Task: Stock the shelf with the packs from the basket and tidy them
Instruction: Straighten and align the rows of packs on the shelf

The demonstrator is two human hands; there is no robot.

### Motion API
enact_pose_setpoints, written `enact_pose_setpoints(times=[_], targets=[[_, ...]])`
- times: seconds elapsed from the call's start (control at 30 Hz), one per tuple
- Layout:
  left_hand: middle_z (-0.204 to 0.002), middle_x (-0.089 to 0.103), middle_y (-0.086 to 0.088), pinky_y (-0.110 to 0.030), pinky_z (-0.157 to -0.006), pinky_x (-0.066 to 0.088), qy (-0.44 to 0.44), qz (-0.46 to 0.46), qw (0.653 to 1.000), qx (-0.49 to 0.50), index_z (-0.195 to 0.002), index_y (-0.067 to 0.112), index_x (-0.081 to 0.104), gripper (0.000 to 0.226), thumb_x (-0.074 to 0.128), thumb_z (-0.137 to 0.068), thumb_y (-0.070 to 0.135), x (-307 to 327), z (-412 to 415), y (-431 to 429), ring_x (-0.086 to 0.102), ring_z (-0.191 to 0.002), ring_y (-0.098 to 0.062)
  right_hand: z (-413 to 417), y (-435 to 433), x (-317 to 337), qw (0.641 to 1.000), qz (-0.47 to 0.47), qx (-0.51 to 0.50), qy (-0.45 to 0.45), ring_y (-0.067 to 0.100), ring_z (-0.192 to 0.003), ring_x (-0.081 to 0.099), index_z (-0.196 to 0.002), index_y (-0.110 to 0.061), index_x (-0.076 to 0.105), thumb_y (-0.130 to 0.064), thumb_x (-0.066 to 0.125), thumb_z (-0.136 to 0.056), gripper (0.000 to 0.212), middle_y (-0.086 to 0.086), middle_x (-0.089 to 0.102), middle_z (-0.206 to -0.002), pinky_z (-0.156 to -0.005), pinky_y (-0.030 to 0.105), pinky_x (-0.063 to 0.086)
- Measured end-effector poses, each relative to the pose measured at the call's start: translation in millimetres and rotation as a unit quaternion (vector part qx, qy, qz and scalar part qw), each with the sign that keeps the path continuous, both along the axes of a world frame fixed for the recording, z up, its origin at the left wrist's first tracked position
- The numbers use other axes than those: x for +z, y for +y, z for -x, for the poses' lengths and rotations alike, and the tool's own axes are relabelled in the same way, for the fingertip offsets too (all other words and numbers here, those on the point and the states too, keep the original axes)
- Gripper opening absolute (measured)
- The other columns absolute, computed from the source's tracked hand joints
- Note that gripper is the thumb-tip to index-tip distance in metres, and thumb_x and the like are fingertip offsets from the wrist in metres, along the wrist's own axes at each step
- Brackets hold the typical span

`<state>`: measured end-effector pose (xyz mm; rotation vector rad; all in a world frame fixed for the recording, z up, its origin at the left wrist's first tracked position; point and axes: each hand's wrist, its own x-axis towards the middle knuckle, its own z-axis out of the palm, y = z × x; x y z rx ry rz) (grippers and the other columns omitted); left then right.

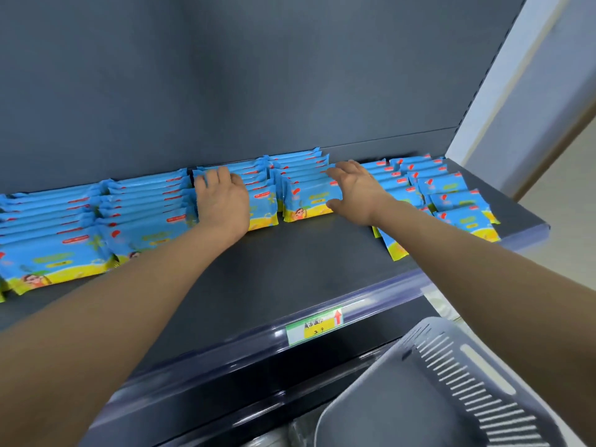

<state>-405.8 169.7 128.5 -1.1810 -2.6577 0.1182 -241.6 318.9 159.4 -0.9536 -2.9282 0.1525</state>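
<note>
Several rows of blue-and-yellow packs [145,204] stand on edge along the back of the dark shelf [290,262]. My left hand [222,198] lies flat, fingers spread, on top of one middle row. My right hand [358,185] rests with fingers apart on the right side of the neighbouring middle row [309,195]. Neither hand holds a pack. More rows [451,195] lean at the right end. The grey basket [435,382] sits below the shelf at the lower right, and its visible inside shows no packs.
The front strip of the shelf is bare dark metal, ending in a clear price rail with a green-yellow label [314,327]. The grey back panel [225,75] rises behind the packs. A lower shelf edge [225,391] runs beneath.
</note>
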Motion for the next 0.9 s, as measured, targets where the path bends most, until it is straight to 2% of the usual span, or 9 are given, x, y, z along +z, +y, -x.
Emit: enact_pose_setpoints(times=[0.13,0.23,0.37,0.53,0.7,0.9], targets=[[-0.127,0.043,-0.015,-0.043,-0.106,0.028,-0.012,0.034,0.998,0.053,-0.128,0.003,0.044,0.049,0.055,-0.083,0.016,2.0,-14.1,7.4,0.041,-0.121,-0.031,-30.4,17.1,-2.7,0.999,-0.005,0.043,0.016,0.026,-0.145,0.014,-0.145,-0.014,0.030,-0.028,0.058,-0.089,0.065,0.008,0.025,-0.153,-0.118,0.040,0.018],[-0.130,0.040,-0.015,-0.043,-0.107,0.027,-0.026,0.019,0.997,0.073,-0.134,0.003,0.037,0.059,0.060,-0.083,0.021,-5.0,-17.1,10.5,0.039,-0.123,-0.032,-53.0,29.1,0.3,0.998,-0.002,0.069,0.009,0.026,-0.144,0.015,-0.145,-0.013,0.031,-0.025,0.057,-0.090,0.062,0.008,0.025,-0.154,-0.118,0.037,0.018],[-0.142,0.033,-0.014,-0.046,-0.117,0.013,-0.051,-0.015,0.995,0.086,-0.144,0.004,0.021,0.071,0.058,-0.085,0.020,-18.9,-16.7,9.9,0.028,-0.135,-0.032,-54.2,36.2,11.7,0.994,-0.010,0.106,0.012,0.026,-0.142,0.020,-0.144,-0.010,0.030,-0.023,0.056,-0.090,0.061,0.010,0.031,-0.150,-0.117,0.036,0.021],[-0.146,0.031,-0.010,-0.045,-0.118,0.009,-0.071,-0.032,0.994,0.080,-0.145,0.008,0.021,0.070,0.057,-0.087,0.021,-17.9,-13.2,8.9,0.025,-0.138,-0.029,-33.3,31.6,9.8,0.992,-0.005,0.126,0.023,0.026,-0.143,0.021,-0.145,-0.010,0.029,-0.025,0.056,-0.090,0.063,0.009,0.030,-0.152,-0.117,0.036,0.021],[-0.144,0.033,-0.009,-0.044,-0.118,0.010,-0.037,-0.044,0.997,0.058,-0.144,0.009,0.023,0.067,0.056,-0.085,0.009,-24.5,-10.2,9.6,0.028,-0.136,-0.028,-12.6,30.9,0.7,0.990,-0.009,0.139,0.025,0.025,-0.143,0.020,-0.145,-0.010,0.030,-0.026,0.054,-0.092,0.060,0.008,0.028,-0.153,-0.117,0.036,0.021],[-0.149,0.021,-0.013,-0.046,-0.118,0.005,-0.022,-0.048,0.998,0.046,-0.147,0.007,0.011,0.076,0.053,-0.083,0.006,-20.7,-19.1,10.8,0.017,-0.141,-0.029,-12.3,41.9,-6.4,0.991,0.001,0.129,0.033,0.023,-0.142,0.022,-0.144,-0.011,0.031,-0.026,0.056,-0.091,0.060,0.008,0.031,-0.151,-0.116,0.037,0.023]])
